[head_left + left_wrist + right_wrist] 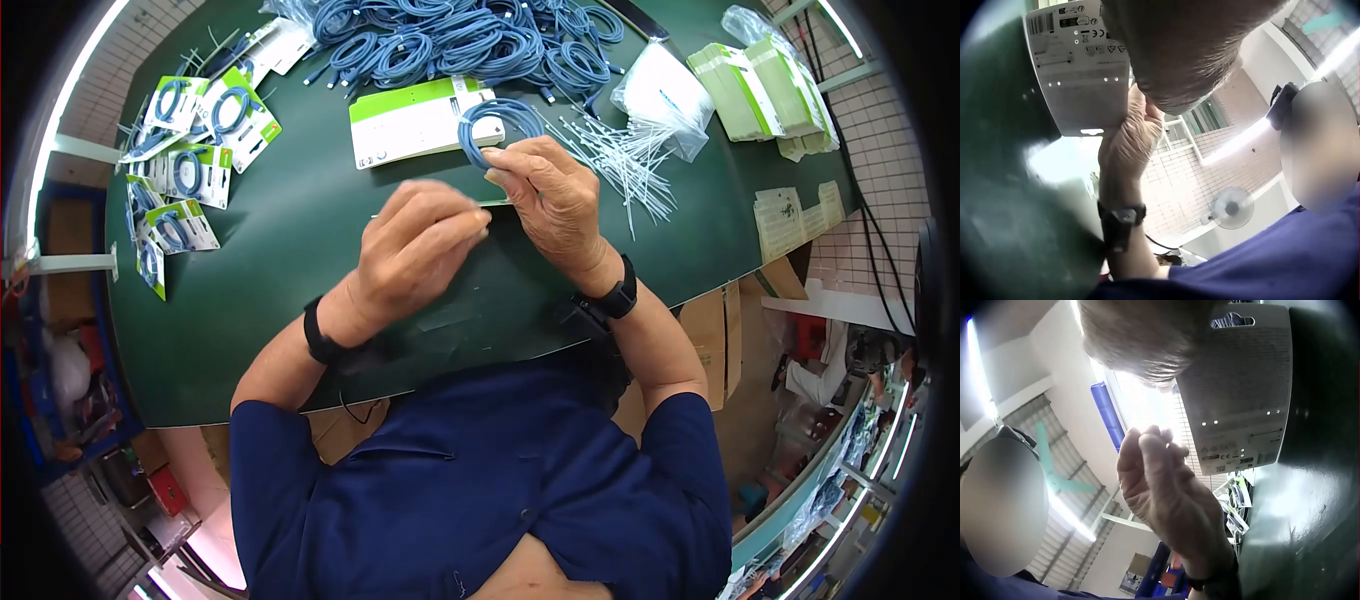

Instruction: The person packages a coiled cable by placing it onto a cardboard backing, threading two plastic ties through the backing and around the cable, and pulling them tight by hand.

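Observation:
My right hand (550, 200) pinches a coiled blue cable (476, 133) between thumb and fingers, above the green table. A white printed card (1082, 69) with small punched holes and a hang slot stands upright by my right fingers in the left wrist view. The right wrist view shows the same card (1244, 394) beside the near hand. To the left of the coil is my left hand (415, 245), fingers curled and fingertips drawn together against the thumb. Nothing shows between those fingertips; their inner side is partly hidden.
A stack of green and white cards (400, 130) lies behind the hands. Beyond it is a heap of blue cables (450, 40). White cable ties (625, 165) spread to the right, near a plastic bag (665, 90) and more card stacks (740, 90). Carded cables (200, 170) pile at the left.

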Tool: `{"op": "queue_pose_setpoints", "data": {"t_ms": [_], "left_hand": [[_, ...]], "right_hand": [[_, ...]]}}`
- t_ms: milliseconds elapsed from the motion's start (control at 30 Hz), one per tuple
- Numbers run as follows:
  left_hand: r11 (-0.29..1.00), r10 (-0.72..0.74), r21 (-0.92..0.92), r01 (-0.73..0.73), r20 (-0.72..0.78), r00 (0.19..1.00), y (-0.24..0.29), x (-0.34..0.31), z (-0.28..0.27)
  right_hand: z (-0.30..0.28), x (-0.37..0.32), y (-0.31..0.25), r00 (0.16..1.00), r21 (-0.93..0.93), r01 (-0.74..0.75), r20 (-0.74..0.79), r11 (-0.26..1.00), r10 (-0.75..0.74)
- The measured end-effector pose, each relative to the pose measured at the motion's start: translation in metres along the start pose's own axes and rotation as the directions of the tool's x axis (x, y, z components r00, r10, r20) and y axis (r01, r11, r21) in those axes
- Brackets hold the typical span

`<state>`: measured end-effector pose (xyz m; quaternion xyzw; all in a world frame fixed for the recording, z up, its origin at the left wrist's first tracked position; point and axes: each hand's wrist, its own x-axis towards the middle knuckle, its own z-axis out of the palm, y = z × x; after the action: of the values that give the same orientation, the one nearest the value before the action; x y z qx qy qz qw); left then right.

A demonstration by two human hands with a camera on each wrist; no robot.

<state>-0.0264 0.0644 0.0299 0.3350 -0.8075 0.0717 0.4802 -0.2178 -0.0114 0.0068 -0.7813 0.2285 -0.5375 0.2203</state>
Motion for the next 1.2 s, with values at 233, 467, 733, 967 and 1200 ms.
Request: {"op": "queue_pose_setpoints", "data": {"t_ms": [233, 467, 733, 967, 1200], "left_hand": [[-0.421, -0.616, -0.608, 0.673, 0.737, 0.28, 0.035, -0.033, -0.014], [-0.727, -0.57, -0.52, 0.448, 0.821, 0.027, 0.038, -0.02, -0.017], [-0.695, -0.602, -0.605, 0.389, 0.785, 0.147, 0.021, -0.037, 0.0], [-0.433, -0.699, -0.667, 0.606, 0.673, 0.242, 0.017, -0.002, 0.011], [-0.253, -0.663, -0.703, 0.664, 0.626, 0.41, 0.005, -0.003, 0.023]], "right_hand": [[-0.005, -0.007, 0.001, 0.998, 0.001, 0.061, 0.007, 0.998, -0.061], [-0.007, -0.013, 0.001, 0.985, 0.053, 0.167, 0.041, 0.985, -0.169], [-0.024, -0.002, -0.013, 0.97, 0.094, 0.086, 0.219, 0.992, -0.105], [-0.043, 0.024, -0.028, 0.944, -0.072, 0.094, 0.324, 0.993, -0.066], [-0.039, 0.017, -0.005, 0.955, -0.086, 0.089, 0.291, 0.992, -0.06]]}}
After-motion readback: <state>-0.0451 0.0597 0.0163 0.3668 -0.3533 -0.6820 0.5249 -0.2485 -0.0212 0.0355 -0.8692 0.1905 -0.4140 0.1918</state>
